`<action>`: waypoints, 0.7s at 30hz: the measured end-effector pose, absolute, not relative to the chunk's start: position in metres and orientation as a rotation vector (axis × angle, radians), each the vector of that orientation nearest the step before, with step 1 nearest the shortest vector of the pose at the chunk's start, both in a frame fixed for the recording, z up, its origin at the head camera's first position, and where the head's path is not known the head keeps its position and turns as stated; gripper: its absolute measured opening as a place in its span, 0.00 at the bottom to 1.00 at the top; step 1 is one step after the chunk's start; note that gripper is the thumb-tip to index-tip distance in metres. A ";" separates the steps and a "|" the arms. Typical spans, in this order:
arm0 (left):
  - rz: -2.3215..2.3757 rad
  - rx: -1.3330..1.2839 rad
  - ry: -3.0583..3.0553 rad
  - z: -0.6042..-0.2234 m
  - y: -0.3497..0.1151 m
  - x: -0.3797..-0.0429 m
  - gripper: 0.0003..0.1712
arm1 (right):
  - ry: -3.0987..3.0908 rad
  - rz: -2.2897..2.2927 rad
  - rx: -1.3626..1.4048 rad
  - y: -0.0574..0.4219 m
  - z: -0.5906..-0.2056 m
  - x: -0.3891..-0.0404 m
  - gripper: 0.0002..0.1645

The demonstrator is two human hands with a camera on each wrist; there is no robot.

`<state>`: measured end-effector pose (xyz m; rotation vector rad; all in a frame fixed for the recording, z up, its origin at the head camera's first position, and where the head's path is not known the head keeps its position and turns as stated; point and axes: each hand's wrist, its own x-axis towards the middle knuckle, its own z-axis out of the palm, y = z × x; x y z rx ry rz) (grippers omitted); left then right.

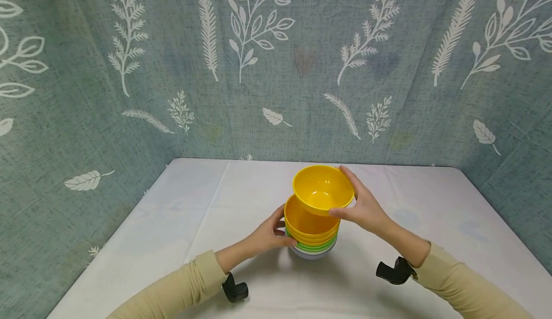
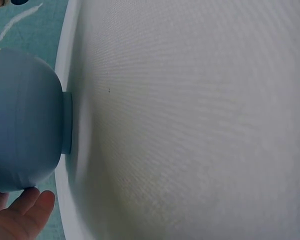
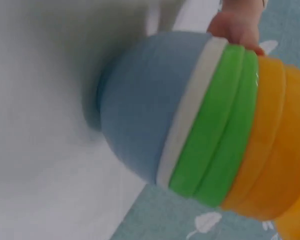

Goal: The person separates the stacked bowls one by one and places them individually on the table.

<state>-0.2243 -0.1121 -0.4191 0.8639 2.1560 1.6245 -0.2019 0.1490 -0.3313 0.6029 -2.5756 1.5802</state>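
Observation:
A stack of nested bowls stands on the table, its open top facing up. Its upper part is yellow-orange bowls (image 1: 307, 221); below come green bowls (image 3: 215, 120), a white rim (image 3: 190, 112) and a blue bowl (image 2: 27, 120) on a small foot at the bottom. My left hand (image 1: 269, 236) holds the stack's left side, thumb at the front and fingers round the back. In my right hand (image 1: 365, 210) a single yellow bowl (image 1: 323, 192) is gripped by its right rim, tilted toward me. It overlaps the stack's top in the head view.
A white cloth covers the table (image 1: 241, 185). Grey-green curtains (image 1: 276, 98) with white leaf prints hang behind it and at both sides. Black wrist cameras (image 1: 394, 271) sit on both wrists, low over the cloth.

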 end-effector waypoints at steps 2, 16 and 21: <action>1.631 0.867 2.150 -0.420 -0.112 -0.225 0.52 | -2.582 1.569 0.581 0.153 -0.327 -0.203 0.59; 1.629 0.821 2.176 -0.421 -0.113 -0.225 0.51 | -2.543 1.483 0.445 0.190 -0.309 -0.208 0.55; 1.639 0.850 2.150 -0.418 -0.112 -0.223 0.51 | -2.572 1.395 0.368 0.208 -0.310 -0.211 0.56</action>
